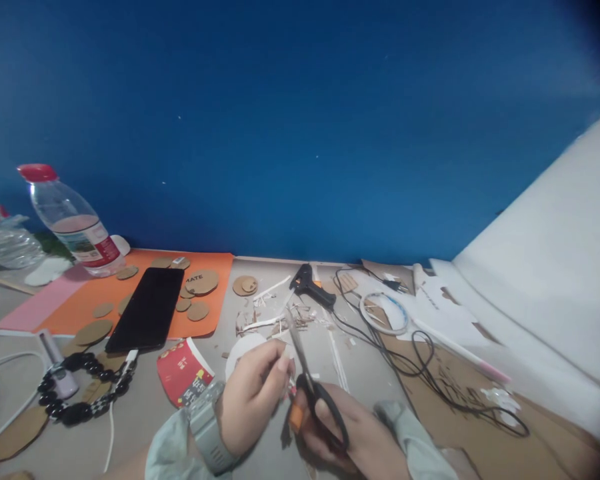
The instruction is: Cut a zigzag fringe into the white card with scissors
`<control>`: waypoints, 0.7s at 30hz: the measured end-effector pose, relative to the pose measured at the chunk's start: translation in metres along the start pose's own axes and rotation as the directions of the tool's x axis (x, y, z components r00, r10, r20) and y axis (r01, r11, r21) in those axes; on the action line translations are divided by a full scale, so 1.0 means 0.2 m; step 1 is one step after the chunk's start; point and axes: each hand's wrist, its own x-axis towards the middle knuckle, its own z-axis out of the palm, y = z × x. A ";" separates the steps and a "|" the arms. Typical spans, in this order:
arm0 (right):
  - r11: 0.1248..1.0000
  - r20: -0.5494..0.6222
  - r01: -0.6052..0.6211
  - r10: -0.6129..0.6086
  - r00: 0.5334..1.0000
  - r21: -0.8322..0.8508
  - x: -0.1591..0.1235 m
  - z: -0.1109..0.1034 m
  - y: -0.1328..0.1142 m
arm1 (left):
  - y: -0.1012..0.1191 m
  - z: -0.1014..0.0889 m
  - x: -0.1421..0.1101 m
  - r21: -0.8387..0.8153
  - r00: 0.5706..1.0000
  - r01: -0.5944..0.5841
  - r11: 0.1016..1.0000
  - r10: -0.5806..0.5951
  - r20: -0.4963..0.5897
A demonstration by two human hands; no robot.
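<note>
My right hand (pixel 353 437) grips black-handled scissors (pixel 314 390) with the blades pointing up and away. My left hand (pixel 253 397), with a grey watch (pixel 207 427) on the wrist, pinches a small white piece (pixel 286 352) right beside the blades. Both hands are low in the view, close together over the grey table (pixel 145 427). A white paper disc (pixel 241 348) lies just behind my left hand. What exactly sits between the blades is too small to make out.
A black glue gun (pixel 311 285) with its cord (pixel 420 363) lies beyond the hands. A black phone (pixel 147 309) rests on an orange sheet (pixel 215 267) among several cardboard circles. A plastic bottle (pixel 73 223), a red paper cup (pixel 183 370) and a black bead bracelet (pixel 83 390) are at left.
</note>
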 end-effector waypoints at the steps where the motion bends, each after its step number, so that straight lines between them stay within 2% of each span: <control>1: 1.000 -0.075 0.029 -0.028 0.997 0.001 0.00 0.00 -0.01 | 0.00 0.00 0.00 0.018 1.000 -0.015 1.000 0.015 0.010; 4: 0.996 -0.276 0.074 -0.085 0.957 -0.050 0.00 0.01 -0.07 | -0.01 0.00 0.00 0.070 0.997 -0.057 0.996 0.053 0.051; 9: 0.981 -0.448 0.031 -0.115 0.886 -0.192 0.02 -0.01 -0.11 | -0.02 0.02 -0.01 0.172 0.986 -0.097 0.980 0.071 0.150; 11: 0.974 -0.455 0.040 -0.140 0.879 -0.223 0.03 -0.03 -0.10 | -0.02 0.03 -0.01 0.205 0.982 -0.109 0.973 0.074 0.172; 17: 0.981 -0.397 0.059 -0.129 0.909 -0.185 0.02 -0.04 -0.11 | 0.02 0.02 -0.01 0.208 0.969 -0.120 0.971 0.069 0.236; 21: 0.963 -0.407 0.010 -0.122 0.905 -0.268 0.02 -0.03 -0.12 | 0.01 0.02 -0.01 0.191 0.955 -0.133 0.972 0.074 0.287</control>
